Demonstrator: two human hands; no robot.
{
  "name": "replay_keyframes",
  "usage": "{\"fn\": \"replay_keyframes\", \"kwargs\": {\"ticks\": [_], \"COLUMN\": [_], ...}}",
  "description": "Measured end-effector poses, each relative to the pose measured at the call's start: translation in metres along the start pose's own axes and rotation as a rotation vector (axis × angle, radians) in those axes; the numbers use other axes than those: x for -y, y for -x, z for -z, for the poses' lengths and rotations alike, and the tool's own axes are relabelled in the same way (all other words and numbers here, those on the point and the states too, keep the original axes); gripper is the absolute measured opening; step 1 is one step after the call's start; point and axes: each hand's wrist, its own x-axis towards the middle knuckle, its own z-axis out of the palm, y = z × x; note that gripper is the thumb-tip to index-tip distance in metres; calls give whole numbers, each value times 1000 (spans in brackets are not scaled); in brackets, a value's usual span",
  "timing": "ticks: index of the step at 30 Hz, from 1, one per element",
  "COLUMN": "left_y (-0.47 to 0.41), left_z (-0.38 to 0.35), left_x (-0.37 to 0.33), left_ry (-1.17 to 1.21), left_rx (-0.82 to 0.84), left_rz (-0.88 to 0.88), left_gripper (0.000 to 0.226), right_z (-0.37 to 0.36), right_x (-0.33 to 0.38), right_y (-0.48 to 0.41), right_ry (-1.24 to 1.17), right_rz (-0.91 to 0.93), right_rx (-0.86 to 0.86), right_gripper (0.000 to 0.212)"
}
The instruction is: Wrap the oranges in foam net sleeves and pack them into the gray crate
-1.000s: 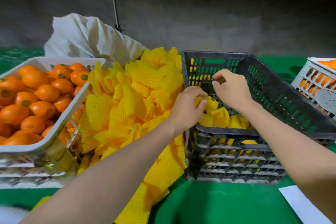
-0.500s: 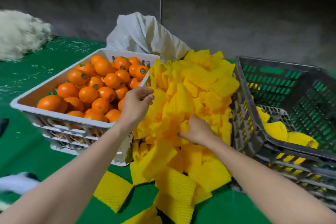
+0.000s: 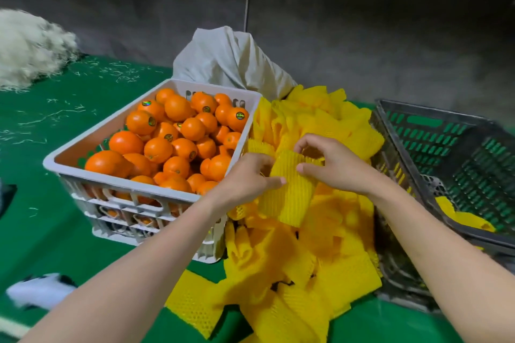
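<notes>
A yellow foam net sleeve [image 3: 292, 192] hangs above the sleeve pile [image 3: 312, 245], held by both hands. My left hand [image 3: 245, 178] pinches its left edge and my right hand [image 3: 331, 167] grips its top right edge, spreading the opening. Loose oranges [image 3: 172, 142] fill the white crate [image 3: 131, 189] on the left. The gray crate [image 3: 446, 153] stands at the right with yellow wrapped pieces [image 3: 462, 216] at its bottom.
A white sack [image 3: 228, 61] sits behind the sleeve pile. A heap of pale shredded fibre [image 3: 30, 47] lies at the far left on the green table [image 3: 41, 217]. Something white [image 3: 39, 291] lies at the near left edge.
My left hand left the white crate's rim and joined my right hand on a sleeve. The sleeve has been lifted off the pile between both hands.
</notes>
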Motion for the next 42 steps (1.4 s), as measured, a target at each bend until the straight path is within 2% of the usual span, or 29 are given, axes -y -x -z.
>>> {"fn": "replay_keyframes", "kwargs": {"ticks": [5, 8, 11, 13, 15, 16, 18, 20, 21, 24, 27, 29, 30, 31, 33, 35, 37, 40, 42], "left_y": [5, 9, 16, 19, 19, 19, 20, 20, 19, 15, 11, 11, 12, 12, 12, 10, 8, 4, 2], "left_z": [12, 30, 56, 80, 105, 116, 130, 132, 130, 127, 127, 129, 131, 134, 138, 135, 124, 102, 86], "left_x": [14, 24, 35, 46, 63, 73, 90, 98, 99, 94, 92, 94, 93, 93, 87, 76, 59, 36, 22], "left_ry": [-59, -38, 53, 117, 2, -100, -284, -419, -475, -584, -579, -423, -268, -67, 390, 712, 877, 1054, 1159], "left_rx": [-214, -258, -275, -350, -387, -323, -49, 208, 281, 349, 343, 277, 210, 137, 41, -5, -4, 84, 112], "left_rz": [89, 114, 36, 29, 74, 109, 223, 360, 401, 486, 478, 470, 479, 481, 443, 414, 400, 424, 458], "left_gripper": [29, 34, 43, 43, 39, 36, 28, 32, 36, 38, 36, 31, 38, 44, 44, 43, 43, 55, 48], "right_z": [-34, -54, -72, -82, -93, -99, -107, -111, -110, -104, -99, -95, -92, -90, -84, -78, -72, -66, -61], "right_x": [11, 26, 35, 40, 43, 43, 41, 38, 37, 35, 28, 23, 21, 20, 19, 20, 22, 25, 25], "right_y": [-17, -33, -54, -68, -81, -85, -92, -96, -97, -97, -92, -87, -85, -84, -79, -73, -64, -48, -36], "right_ry": [158, 67, -20, -105, -171, -184, -198, -202, -197, -181, -176, -208, -267, -361, -597, -857, -1016, -1033, -1031], "right_rz": [54, 99, 118, 97, 38, 4, -39, -52, -52, -33, -39, -64, -94, -135, -217, -261, -266, -257, -229], "right_rx": [-218, -248, -299, -348, -399, -419, -434, -427, -423, -425, -418, -401, -397, -402, -429, -434, -411, -354, -314], "right_gripper": [22, 14, 16, 15, 15, 17, 19, 19, 19, 17, 16, 11, 9, 8, 19, 24, 26, 26, 26]}}
